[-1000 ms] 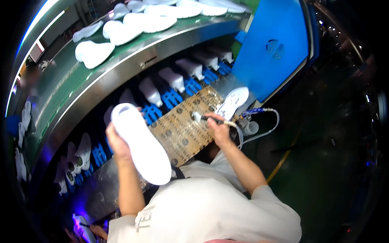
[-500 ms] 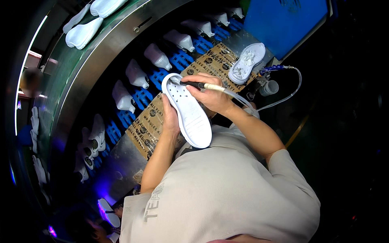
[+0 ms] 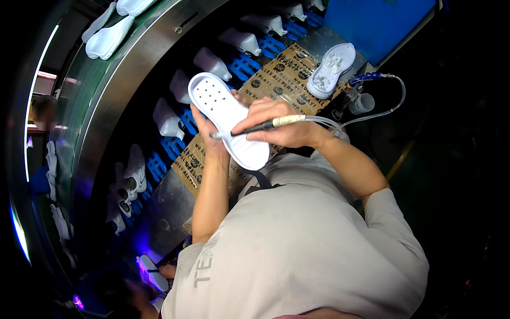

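Observation:
My left hand grips a white shoe sole from its left edge, with fingertips showing at the far edge too. The sole's inner face is up, with small dark holes at its far end and ridges at the near end. In my right hand is a brush with a black handle, a pale wrapped section and a clear hose. Its bristles lie at the sole's left rim, near the middle. A second white sole with crumpled white bits inside rests beyond my right hand.
Printed cardboard covers the bench. White shoe uppers stand along blue slatted supports. A curved metal rail borders a green belt with white soles. A clear cup stands right. Another person's hand is lower left.
The brush has moved from the inside of the sole's far end to its left rim near the middle. The sole has shifted up and left, and my right hand has come nearer my body.

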Demonstrator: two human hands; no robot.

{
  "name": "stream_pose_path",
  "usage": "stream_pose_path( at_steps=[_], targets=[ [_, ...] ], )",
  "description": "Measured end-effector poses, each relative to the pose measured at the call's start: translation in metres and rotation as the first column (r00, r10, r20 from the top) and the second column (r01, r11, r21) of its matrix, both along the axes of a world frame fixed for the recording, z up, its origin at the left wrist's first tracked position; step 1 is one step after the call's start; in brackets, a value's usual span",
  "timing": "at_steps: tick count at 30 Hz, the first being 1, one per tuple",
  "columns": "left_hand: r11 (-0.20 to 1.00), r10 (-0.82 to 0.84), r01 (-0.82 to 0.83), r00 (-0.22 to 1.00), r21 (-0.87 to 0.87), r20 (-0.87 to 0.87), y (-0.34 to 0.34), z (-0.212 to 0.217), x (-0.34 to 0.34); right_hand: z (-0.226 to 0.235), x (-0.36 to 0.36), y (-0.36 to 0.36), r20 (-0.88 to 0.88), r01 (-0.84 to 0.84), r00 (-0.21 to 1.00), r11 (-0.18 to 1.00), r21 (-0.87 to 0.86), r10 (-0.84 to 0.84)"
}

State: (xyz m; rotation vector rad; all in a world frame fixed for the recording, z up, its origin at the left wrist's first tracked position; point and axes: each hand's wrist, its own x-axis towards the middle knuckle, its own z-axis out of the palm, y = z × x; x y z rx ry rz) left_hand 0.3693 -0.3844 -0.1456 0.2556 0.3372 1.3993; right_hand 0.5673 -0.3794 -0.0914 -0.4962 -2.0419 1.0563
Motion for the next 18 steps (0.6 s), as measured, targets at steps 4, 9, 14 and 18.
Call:
stream_pose_path(
  at_steps=[4, 9, 14, 18],
  targets=[
    [0.998, 0.053, -0.052, 0.997, 0.02, -0.057, 0.011, 0.016, -0.002, 0.001, -0.005, -0.003, 0.08, 0.058, 0.994, 0.963, 0.263, -0.081],
    [0.984, 0.131, -0.12, 0.988, 0.129, -0.086, 0.021, 0.03, -0.02, 0.017, 0.002, -0.007, -0.078, -0.13, 0.99, 0.972, -0.194, 0.116],
    [0.964, 0.13, -0.075, 0.969, 0.254, -0.208, 0.034, 0.06, -0.03, 0.027, 0.011, -0.001, 0.04, -0.446, 0.893, 0.894, -0.046, 0.447],
    [0.915, 0.064, 0.038, 0.97, 0.402, -0.236, 0.044, 0.086, -0.03, 0.038, 0.015, 0.002, -0.02, -0.182, 0.983, 0.972, -0.151, 0.181]
  ],
)
